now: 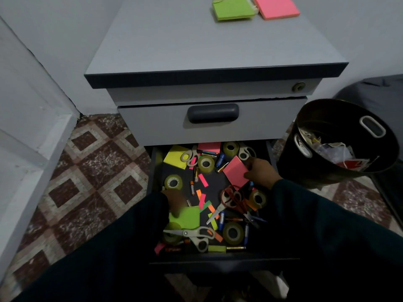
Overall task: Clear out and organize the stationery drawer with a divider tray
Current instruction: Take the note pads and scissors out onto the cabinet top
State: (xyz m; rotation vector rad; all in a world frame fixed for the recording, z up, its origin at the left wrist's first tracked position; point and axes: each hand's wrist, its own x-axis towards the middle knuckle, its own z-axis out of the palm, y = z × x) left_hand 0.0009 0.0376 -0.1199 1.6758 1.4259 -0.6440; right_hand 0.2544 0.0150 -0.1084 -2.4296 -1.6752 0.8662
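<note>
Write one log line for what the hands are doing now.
right hand: holds pink sticky pad | left hand: on green sticky pad | drawer: open, cluttered

The open drawer (218, 261) at lower centre is crowded: tape rolls (206, 164), scissors (232, 198), batteries (192, 187), and paper strips (203, 180) cover most of its floor, with one small bare dark patch near the middle. The closed drawer (212, 123) above overhangs its back edge, blocking reach from above there. A black bin (340, 140) stands just right of the cabinet, narrowing that side. The left side opens onto tiled floor (91, 171). The worktop (196, 44) has two sticky pads (255, 8) at its far edge.
</note>
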